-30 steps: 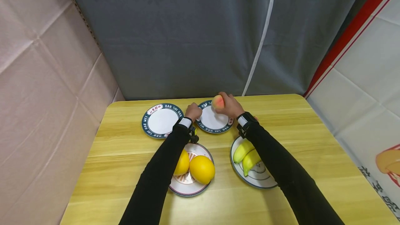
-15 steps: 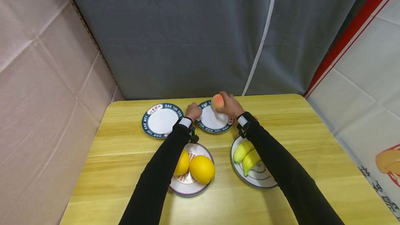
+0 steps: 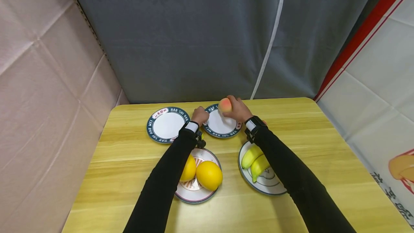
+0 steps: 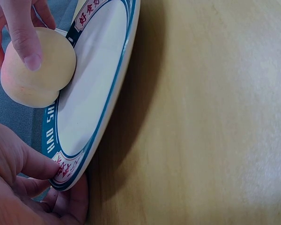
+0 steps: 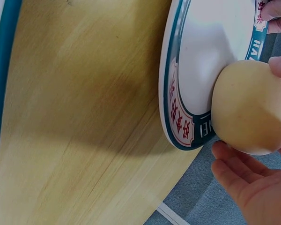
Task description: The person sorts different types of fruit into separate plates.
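Note:
My right hand grips a pale peach with a pink blush, over the far part of a white plate with a dark teal lettered rim. In the right wrist view the fingers curl round the peach. My left hand pinches the left edge of that same plate; in the left wrist view the thumb lies on top of the rim and the fingers are underneath. Whether the peach touches the plate I cannot tell.
A matching teal-rimmed plate lies on the left. Nearer, a plate bears yellow round fruits, partly behind my left sleeve. Another plate with bananas is partly under my right sleeve. A grey curtain hangs beyond the table.

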`<action>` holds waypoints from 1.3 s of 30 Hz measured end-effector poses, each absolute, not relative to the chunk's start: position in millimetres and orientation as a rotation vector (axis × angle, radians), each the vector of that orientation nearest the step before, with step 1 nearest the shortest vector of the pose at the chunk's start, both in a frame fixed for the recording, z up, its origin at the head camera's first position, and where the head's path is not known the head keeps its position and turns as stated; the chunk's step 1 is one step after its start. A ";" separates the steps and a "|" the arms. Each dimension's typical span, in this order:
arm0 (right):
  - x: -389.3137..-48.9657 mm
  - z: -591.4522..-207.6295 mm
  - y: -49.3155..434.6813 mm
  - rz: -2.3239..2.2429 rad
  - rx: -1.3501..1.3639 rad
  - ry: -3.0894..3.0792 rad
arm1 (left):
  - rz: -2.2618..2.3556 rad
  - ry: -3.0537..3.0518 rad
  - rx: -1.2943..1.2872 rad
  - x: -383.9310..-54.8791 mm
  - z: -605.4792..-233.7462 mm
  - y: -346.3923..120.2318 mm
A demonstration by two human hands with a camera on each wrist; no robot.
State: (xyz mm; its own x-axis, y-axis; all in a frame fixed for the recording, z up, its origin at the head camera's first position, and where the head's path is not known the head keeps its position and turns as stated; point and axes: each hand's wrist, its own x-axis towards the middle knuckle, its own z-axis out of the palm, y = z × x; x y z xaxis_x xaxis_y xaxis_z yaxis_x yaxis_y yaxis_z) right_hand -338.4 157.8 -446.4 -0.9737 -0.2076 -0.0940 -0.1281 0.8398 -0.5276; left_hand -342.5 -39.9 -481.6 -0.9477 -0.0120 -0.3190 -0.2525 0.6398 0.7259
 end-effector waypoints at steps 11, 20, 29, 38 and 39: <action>-337.0 -444.1 160.5 -0.765 -0.259 2.872 | 1.195 2.588 -0.188 -344.5 -483.5 -38.7; -337.9 -431.9 162.9 -0.691 -0.265 2.915 | 1.216 2.577 -0.183 -346.4 -484.5 -39.9; -343.8 -408.7 169.4 -0.652 -0.291 2.939 | 1.163 2.594 -0.180 -351.5 -487.2 -37.6; -342.8 -376.7 173.3 -0.549 -0.386 2.994 | 1.161 2.593 -0.190 -353.6 -489.7 -37.2; -342.1 -372.5 173.5 -0.536 -0.396 3.001 | 1.161 2.590 -0.189 -353.8 -489.8 -37.7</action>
